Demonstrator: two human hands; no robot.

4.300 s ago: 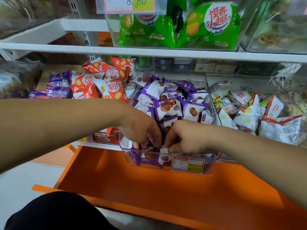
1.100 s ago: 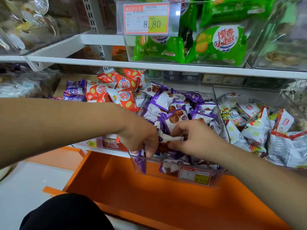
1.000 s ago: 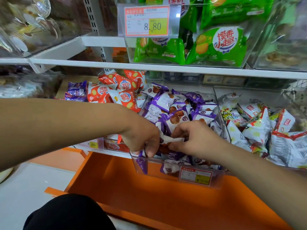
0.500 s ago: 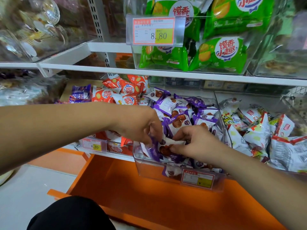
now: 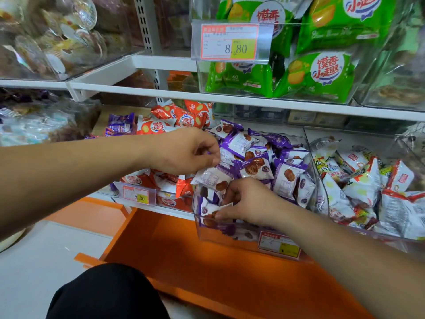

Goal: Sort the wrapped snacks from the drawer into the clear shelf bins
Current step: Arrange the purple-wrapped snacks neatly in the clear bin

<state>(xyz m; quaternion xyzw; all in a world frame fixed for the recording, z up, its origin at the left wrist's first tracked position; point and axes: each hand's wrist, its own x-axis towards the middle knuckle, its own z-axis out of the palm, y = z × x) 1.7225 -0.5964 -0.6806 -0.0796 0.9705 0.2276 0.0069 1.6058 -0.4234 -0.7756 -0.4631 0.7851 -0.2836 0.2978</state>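
A clear shelf bin (image 5: 230, 236) on the middle shelf is heaped with purple-and-white wrapped snacks (image 5: 257, 166). My left hand (image 5: 184, 149) hovers over the bin's left side, thumb and fingers curled together above one purple-and-white pack (image 5: 212, 178); whether it pinches that pack I cannot tell. My right hand (image 5: 248, 201) reaches down into the bin's front and pinches another purple-and-white pack (image 5: 218, 209) near the front wall.
Left of the bin lie red-orange snack packs (image 5: 181, 118) with a price tag (image 5: 135, 195) in front. A bin of white-and-red packs (image 5: 368, 180) stands on the right. Green packs (image 5: 317, 74) fill a bin on the shelf above. An orange drawer (image 5: 207, 268) juts out below.
My left hand has risen and moved back over the heap. My right hand has dropped lower into the bin's front onto another pack. The camera has tilted up slightly.
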